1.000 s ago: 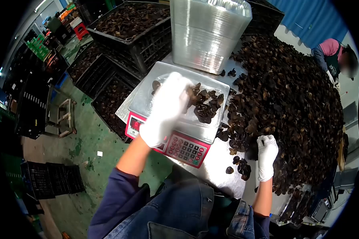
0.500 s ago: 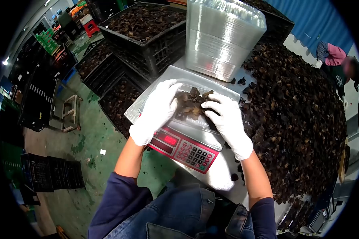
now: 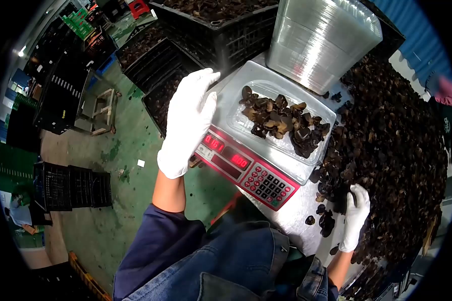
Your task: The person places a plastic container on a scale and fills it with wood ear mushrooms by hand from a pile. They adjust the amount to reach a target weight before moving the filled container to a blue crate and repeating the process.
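A clear plastic tray (image 3: 232,118) rests on the metal pan of a red digital scale (image 3: 231,167), whose red displays are lit. Dark brown wood ear mushrooms (image 3: 281,123) lie loosely inside the tray. My left hand (image 3: 188,120), in a white glove, hovers at the scale's left edge, holding nothing, with fingers stretched and thumb apart. My right hand (image 3: 356,215), gloved too, is over the near edge of a big mushroom heap (image 3: 397,150); its fingers are apart and nothing shows in them. A few loose mushrooms (image 3: 327,223) lie beside it on the metal table (image 3: 306,200).
A tall stack of clear trays (image 3: 321,42) stands behind the scale. Black crates (image 3: 236,42) with more mushrooms are at the back left. Folded black crates (image 3: 73,188) sit on the green floor (image 3: 120,220). Another person (image 3: 444,95) is at the far right.
Both hands have left the mushrooms in the tray. My right hand has moved down right to the heap, my left hand out to the side. The view has shifted.
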Motion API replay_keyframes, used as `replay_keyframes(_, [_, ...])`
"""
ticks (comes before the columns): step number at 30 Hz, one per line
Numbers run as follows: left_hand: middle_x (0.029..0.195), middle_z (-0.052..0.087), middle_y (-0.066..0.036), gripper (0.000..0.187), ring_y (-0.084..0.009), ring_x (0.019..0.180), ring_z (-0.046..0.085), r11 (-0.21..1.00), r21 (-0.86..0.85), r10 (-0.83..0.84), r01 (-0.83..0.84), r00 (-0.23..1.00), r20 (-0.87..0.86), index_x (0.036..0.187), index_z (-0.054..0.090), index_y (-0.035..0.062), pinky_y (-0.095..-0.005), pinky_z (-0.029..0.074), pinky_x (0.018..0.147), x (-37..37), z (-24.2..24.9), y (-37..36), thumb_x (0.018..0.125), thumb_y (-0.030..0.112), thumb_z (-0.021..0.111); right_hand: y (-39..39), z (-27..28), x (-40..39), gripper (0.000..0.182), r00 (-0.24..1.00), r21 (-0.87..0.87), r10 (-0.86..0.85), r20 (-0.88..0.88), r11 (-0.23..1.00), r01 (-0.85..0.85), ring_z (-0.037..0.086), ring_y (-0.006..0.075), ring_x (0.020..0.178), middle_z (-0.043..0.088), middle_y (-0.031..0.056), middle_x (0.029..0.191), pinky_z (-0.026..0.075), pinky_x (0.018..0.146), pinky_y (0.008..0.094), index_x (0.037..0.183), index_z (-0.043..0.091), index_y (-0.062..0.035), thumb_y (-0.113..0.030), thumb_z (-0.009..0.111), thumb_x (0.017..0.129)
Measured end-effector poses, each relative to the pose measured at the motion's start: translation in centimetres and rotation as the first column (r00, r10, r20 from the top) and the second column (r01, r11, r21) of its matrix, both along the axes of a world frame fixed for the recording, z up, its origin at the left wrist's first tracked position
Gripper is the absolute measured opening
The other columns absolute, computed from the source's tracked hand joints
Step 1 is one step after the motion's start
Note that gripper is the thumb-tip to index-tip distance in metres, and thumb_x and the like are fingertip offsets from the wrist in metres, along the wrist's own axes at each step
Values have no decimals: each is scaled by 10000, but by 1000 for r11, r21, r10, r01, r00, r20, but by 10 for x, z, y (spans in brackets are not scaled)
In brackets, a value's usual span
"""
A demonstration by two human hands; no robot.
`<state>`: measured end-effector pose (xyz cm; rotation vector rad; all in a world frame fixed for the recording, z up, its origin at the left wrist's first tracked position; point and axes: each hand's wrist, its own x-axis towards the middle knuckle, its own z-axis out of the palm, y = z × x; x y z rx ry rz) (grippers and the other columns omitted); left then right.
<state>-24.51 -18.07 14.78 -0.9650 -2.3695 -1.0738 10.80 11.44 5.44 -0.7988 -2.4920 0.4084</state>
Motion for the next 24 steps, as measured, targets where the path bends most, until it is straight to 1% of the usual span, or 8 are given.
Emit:
replay_keyframes(5, [1118,672,-131,320,-271,1028,664,970,67,-234,234,972,-20,1111,691,20,-341,516,896,45,-2,24,826,-96,600,-45,-11,49,197,968,-189,-252,12,950,250,666,245,918,689,120,997,533,830,316,994,705,-17,48,704,808])
replay_keyframes(7, [1042,659,-163,223,-314,965,657,883,113,-467,455,839,279,1056,669,1,-380,535,836,81,-8,41,844,-40,615,-62,-14,56,182,959,-198,-281,46,938,284,665,298,907,686,153,980,528,813,355,994,709,-27,-9,707,813])
replay_keyframes(11, [973,649,-102,183,-270,909,643,444,-124,-830,887,460,316,956,675,15,-371,530,783,156,-60,89,790,62,615,-90,-23,63,431,977,-205,-205,62,955,213,657,268,886,660,121,1022,534,777,328,1145,664,-49,-109,816,746])
replay_keyframes(13, [951,639,-85,193,-245,890,618,311,-279,-931,909,350,103,936,673,26,-345,522,759,183,-89,106,765,70,596,-98,-27,61,576,947,-156,-261,186,944,291,658,281,883,637,110,1081,544,758,353,1219,629,-80,-202,854,703])
replay_keyframes(14, [1015,612,-91,345,-272,926,590,317,-204,-925,926,349,152,1101,634,16,-370,532,729,197,-120,113,768,109,630,-100,-30,60,635,928,-100,-296,225,941,324,658,291,891,624,109,1105,547,754,363,1247,611,-91,-238,864,684])
replay_keyframes(19, [1229,558,-115,388,-250,984,551,469,-381,-830,797,545,119,1151,624,20,-307,540,679,242,-144,141,796,178,621,-88,-40,64,790,897,-20,-336,287,934,356,628,317,1016,571,140,1186,548,786,385,1325,561,-118,-311,882,629])
replay_keyframes(21, [1148,546,-139,724,-249,974,562,488,-459,-778,742,608,157,1325,484,-7,-279,543,769,248,-151,152,711,259,761,-89,-48,67,777,921,-25,-320,224,942,333,609,306,1029,563,137,1174,536,817,375,1321,559,-108,-290,878,636])
replay_keyframes(24, [1084,561,-108,414,-230,971,562,418,-504,-759,756,596,264,1137,601,50,-280,547,727,248,-162,157,761,199,685,-88,-59,73,704,935,-81,-315,164,940,331,615,300,1011,577,118,1132,529,823,371,1291,578,-102,-244,865,664])
